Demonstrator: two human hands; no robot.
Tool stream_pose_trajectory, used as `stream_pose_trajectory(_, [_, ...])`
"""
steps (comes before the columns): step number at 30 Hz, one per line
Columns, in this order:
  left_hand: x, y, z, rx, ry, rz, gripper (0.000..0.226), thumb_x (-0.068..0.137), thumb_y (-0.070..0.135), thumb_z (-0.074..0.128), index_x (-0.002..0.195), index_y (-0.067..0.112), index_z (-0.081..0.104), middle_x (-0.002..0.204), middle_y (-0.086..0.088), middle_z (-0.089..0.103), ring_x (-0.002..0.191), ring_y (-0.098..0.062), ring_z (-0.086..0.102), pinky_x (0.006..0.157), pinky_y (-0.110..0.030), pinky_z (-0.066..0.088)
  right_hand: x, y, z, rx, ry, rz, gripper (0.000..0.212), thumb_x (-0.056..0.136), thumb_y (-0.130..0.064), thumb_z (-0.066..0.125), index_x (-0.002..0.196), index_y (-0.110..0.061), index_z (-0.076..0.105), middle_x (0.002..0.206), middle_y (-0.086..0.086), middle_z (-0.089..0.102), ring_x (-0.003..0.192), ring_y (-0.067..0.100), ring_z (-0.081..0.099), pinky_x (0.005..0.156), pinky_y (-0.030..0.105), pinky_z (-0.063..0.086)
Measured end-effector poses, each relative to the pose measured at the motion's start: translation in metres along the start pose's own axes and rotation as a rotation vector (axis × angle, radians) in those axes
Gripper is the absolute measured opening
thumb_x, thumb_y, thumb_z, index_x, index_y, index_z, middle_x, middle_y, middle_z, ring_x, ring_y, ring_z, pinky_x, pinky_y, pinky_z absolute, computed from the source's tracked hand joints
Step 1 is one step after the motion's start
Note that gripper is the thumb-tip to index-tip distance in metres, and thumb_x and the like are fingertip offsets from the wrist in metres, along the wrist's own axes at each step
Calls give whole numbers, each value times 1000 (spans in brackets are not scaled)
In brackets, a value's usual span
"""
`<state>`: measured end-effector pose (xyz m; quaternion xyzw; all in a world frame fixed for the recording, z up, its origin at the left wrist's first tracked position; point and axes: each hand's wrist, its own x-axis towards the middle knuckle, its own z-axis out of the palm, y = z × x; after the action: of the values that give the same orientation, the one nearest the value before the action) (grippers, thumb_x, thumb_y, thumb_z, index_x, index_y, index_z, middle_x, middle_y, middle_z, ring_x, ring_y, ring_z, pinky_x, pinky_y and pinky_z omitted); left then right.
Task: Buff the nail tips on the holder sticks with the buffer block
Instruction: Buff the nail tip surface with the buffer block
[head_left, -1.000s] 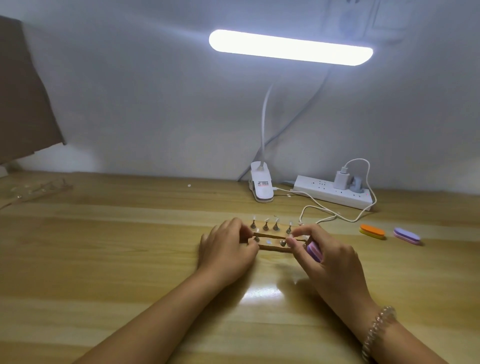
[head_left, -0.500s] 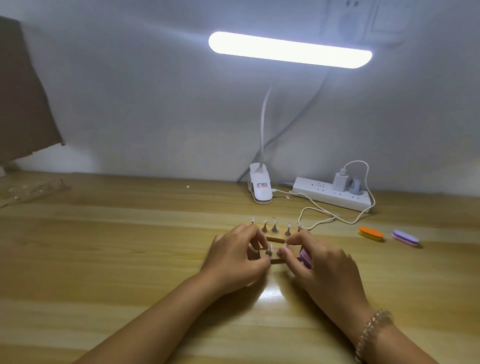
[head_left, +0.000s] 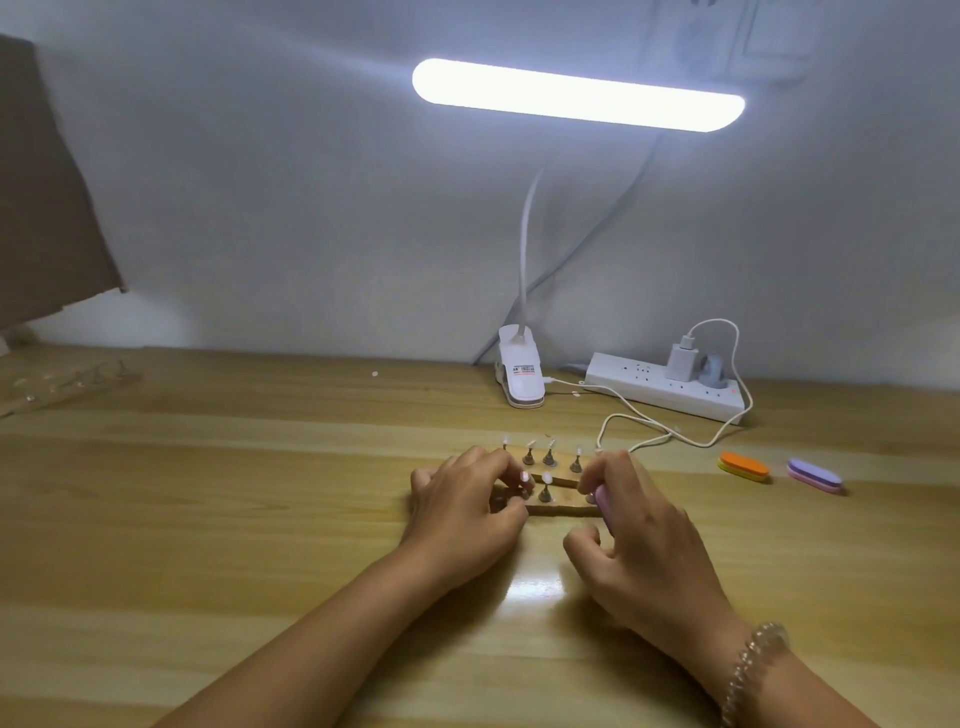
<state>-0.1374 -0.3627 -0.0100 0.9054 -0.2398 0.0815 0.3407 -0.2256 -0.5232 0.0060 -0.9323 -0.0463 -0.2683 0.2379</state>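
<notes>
- Left hand (head_left: 462, 499): grip curled and narrow round the left end of the wooden holder (head_left: 563, 505), steadying it on the desk (head_left: 260, 519). Whether it also pinched a stick could not be told.
- Right hand (head_left: 644, 540): grip closed on the lilac buffer block (head_left: 602, 498), of which only one end showed past the fingers, just beside the holder's right end.
- Holder sticks (head_left: 549, 457): four stood upright in the back row. A single front-row stick (head_left: 545, 492) carried a pale nail tip (head_left: 546, 477).
- Change: half a second before, both hands had closed over the front-row stick. Now they had parted, and it stood clear between them. Judged: the pass on that tip was finished or paused, and the back row likely remained to be done.
- Hidden: both ends of the holder lay under the hands. The tips were too small and too washed by glare to show any buffing, and the block's working face was unseen.
- Spares: an orange buffer (head_left: 743, 465) and a purple buffer (head_left: 813, 474) lay on the desk, well apart to the right.
</notes>
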Motion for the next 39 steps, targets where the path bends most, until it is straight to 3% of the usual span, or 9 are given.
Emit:
stream_pose_trajectory(4, [0,-1,1,4,9,1,10,91,35,60,89,43,54,104,20,59,100,1,55,80,-26,17,0,3,1,27,16,-17,32,75,-19,49,103,-29,41,96,-11,38,71,9,47,52,38,47])
stream_pose_trajectory(8, [-2,-1,1,45,57,31,12,92,38,60,87,41,49,97,21,56,98,0,55,82,-28,20,1,5,3,36,35,-54,52,82,-6,57,129,-26,44,105,-8,40,75,9,47,59,31,48])
stream_pose_trajectory(13, [-7,6,-2,122,161,185,15,91,26,57,89,35,45,89,20,55,91,-7,54,86,-30,29,0,4,5,12,-21,-136,74,89,-11,64,152,-23,27,113,-5,55,81,12,54,63,29,50])
stream_pose_trajectory(19, [-8,12,-7,-127,93,257,6,90,27,47,88,31,49,85,16,61,78,-3,54,73,-27,37,1,4,5,31,43,-192,73,93,-11,60,153,-25,23,110,-2,66,78,20,63,58,42,54])
stream_pose_trajectory(24, [-8,13,-11,-415,19,214,16,91,24,48,84,24,62,78,16,65,80,-16,64,76,-45,53,-1,6,7,16,-5,-183,84,90,-11,64,156,-29,15,101,-5,67,60,21,58,51,44,50])
stream_pose_trajectory(28, [-4,11,-11,-538,-48,163,18,93,26,57,91,14,70,86,6,73,83,-23,69,76,-48,54,1,8,7,140,33,-154,66,92,-16,63,140,-39,23,105,-8,69,55,15,59,51,43,51])
stream_pose_trajectory(32, [0,6,-14,-634,-219,147,16,99,6,56,94,11,70,78,14,67,66,3,59,65,-14,44,-1,6,6,111,34,-129,45,84,-43,71,113,-30,39,90,-28,62,53,1,55,49,26,43])
stream_pose_trajectory(35, [1,5,-16,-690,-323,119,17,101,9,54,93,14,68,78,9,64,66,-3,58,64,-14,46,-2,3,5,108,20,-119,46,77,-67,59,103,-32,42,80,-30,63,51,0,51,48,18,35])
stream_pose_trajectory(39, [2,5,-17,-665,-388,145,16,101,7,53,96,11,67,82,10,63,75,2,59,70,-15,47,5,8,2,197,130,-9,48,72,-68,60,92,-25,52,75,-20,61,60,-9,54,52,11,34])
